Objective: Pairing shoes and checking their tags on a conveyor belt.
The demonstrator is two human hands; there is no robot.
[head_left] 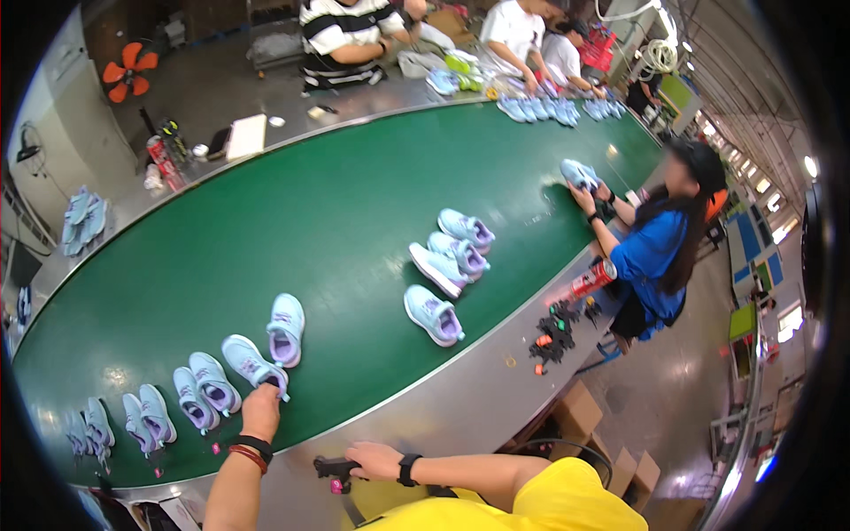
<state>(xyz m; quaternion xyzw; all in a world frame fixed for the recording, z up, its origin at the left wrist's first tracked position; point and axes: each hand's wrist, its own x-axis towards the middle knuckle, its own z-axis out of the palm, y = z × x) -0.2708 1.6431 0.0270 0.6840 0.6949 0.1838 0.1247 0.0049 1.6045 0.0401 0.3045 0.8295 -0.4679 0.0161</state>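
Note:
My left hand [260, 412] is closed on the heel of a light blue sneaker [248, 356] with a lilac lining, which stands on the green conveyor belt [354, 230]. Something dark shows by my fingertips at the shoe's opening. Just right of it stands another matching sneaker [286, 327]. Over the metal edge, my right hand [375, 461] grips what looks like a black plastic shoe hanger [334, 467] with a pink tab [336, 486]. More sneakers [212, 382] line the belt to the left, with small pink tabs [216, 449] below some.
Several more sneakers [434, 316] stand mid-belt. On the metal ledge [478, 403] lie a pile of black plastic pieces [554, 333] and a red can [593, 278]. To the right, a co-worker in blue [657, 243] holds a sneaker [580, 174]. Other people work across the belt.

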